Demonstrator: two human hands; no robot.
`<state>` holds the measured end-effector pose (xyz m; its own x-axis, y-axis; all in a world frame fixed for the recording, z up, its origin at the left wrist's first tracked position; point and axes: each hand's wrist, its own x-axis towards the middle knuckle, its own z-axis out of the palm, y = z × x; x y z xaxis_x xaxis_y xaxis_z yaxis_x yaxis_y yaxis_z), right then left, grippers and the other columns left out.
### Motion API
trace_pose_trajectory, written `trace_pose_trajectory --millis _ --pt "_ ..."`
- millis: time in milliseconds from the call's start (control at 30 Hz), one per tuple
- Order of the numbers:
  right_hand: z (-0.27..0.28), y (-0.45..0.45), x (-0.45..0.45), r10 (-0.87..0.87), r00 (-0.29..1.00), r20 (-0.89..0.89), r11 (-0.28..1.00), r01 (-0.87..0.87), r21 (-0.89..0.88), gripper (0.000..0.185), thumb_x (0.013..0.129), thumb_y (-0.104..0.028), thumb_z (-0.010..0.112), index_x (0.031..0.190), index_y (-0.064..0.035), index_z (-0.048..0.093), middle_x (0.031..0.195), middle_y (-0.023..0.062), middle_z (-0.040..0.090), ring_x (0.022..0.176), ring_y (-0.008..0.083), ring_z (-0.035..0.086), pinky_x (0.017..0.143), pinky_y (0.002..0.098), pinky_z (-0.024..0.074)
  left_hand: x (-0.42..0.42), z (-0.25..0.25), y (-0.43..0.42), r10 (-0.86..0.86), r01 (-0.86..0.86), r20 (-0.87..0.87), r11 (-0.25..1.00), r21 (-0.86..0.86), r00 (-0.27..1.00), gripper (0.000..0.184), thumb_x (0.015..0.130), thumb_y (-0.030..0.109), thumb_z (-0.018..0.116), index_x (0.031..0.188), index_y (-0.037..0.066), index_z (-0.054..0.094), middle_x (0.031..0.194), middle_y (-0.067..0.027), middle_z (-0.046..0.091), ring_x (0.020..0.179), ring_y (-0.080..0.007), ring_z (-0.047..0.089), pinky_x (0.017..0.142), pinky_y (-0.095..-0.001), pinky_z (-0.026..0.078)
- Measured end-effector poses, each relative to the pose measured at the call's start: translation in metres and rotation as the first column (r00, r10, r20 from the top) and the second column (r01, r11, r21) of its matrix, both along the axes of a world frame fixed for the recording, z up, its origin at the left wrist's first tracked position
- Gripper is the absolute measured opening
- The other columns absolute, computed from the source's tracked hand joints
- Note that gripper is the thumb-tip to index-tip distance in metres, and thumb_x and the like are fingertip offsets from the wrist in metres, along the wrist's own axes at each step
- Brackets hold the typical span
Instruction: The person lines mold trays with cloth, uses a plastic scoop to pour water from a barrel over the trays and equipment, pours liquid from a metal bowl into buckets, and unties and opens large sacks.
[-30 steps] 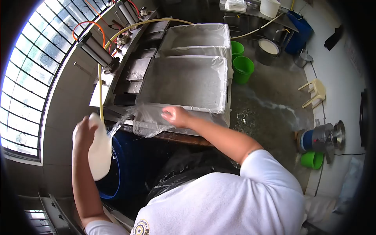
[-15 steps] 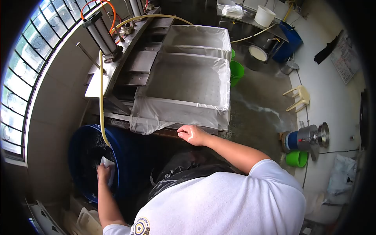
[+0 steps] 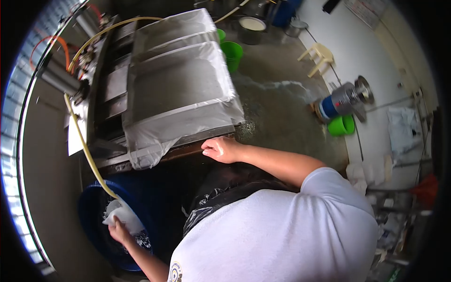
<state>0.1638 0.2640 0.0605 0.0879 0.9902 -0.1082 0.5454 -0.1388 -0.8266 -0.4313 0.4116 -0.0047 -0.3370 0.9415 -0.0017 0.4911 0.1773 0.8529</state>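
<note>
My left hand [image 3: 120, 231] is closed on a white plastic scoop [image 3: 128, 220], whose exact shape is blurred. It is inside the blue barrel [image 3: 89, 201], over dark, rippling water. The end of a yellow hose [image 3: 88, 154] hangs over the barrel rim, close to the scoop. My right hand [image 3: 222, 149] is held in front of my body with its fingers curled together and nothing seen in them. Its back is wet and shiny. Just beyond it stands a cloth-lined metal mould box [image 3: 174, 123], with part of the cloth draping over its near edge.
A second cloth-lined box [image 3: 176, 30] stands behind the first. Left of them is a metal press frame [image 3: 101, 70] with cylinders. On the wet floor are green buckets [image 3: 232, 54], a pale plastic stool [image 3: 320, 55] and a grinder-like machine [image 3: 342, 101].
My view has turned, so the boxes sit further left. The white scoop has tilted and moved up to the hose end. My right hand keeps its curled pose.
</note>
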Motion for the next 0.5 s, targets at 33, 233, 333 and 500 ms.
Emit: trace_pose_trajectory --millis 33,233,333,500 --pt "0.004 -0.003 0.002 0.011 1.000 -0.007 1.000 -0.011 0.027 0.031 0.096 -0.027 0.064 0.111 -0.0005 0.070 0.101 0.0214 0.073 0.097 0.0375 0.071 0.086 0.0447 0.0554 0.012 0.031 -0.003 0.005 -0.004 -0.030 1.000 0.016 1.000 0.035 0.098 0.033 0.072 0.105 -0.002 0.070 0.074 -0.0039 0.067 0.059 -0.0107 0.058 0.053 -0.0277 0.047" --pt "0.023 0.000 0.012 0.070 0.977 -0.199 0.977 -0.027 0.212 0.032 0.096 -0.028 0.065 0.112 -0.0011 0.070 0.100 0.0215 0.074 0.097 0.0353 0.073 0.086 0.0427 0.0560 0.126 0.207 -0.039 -0.165 0.183 -0.115 0.969 0.167 0.980 0.033 0.099 0.034 0.071 0.104 0.001 0.069 0.063 0.0038 0.054 0.049 -0.0018 0.042 0.044 -0.0216 0.031" --pt "0.055 -0.009 0.020 0.130 0.962 -0.241 0.942 -0.044 0.333 0.032 0.095 -0.025 0.066 0.114 0.0007 0.069 0.099 0.0215 0.074 0.097 0.0370 0.072 0.087 0.0431 0.0559 0.201 0.258 -0.071 -0.302 0.327 -0.142 0.919 0.218 0.943 0.027 0.099 0.030 0.072 0.100 0.003 0.068 0.064 0.0037 0.053 0.054 -0.0020 0.044 0.052 -0.0202 0.034" --pt "0.101 -0.055 0.061 0.229 0.970 -0.086 0.756 -0.122 0.643 0.041 0.094 -0.021 0.067 0.127 0.0029 0.062 0.114 0.0236 0.070 0.105 0.0406 0.068 0.093 0.0460 0.0543 0.358 0.298 -0.135 -0.520 0.479 0.157 0.845 0.236 0.840 0.019 0.090 0.009 0.075 0.097 -0.007 0.068 0.076 -0.0095 0.063 0.065 -0.0171 0.055 0.062 -0.0316 0.045"
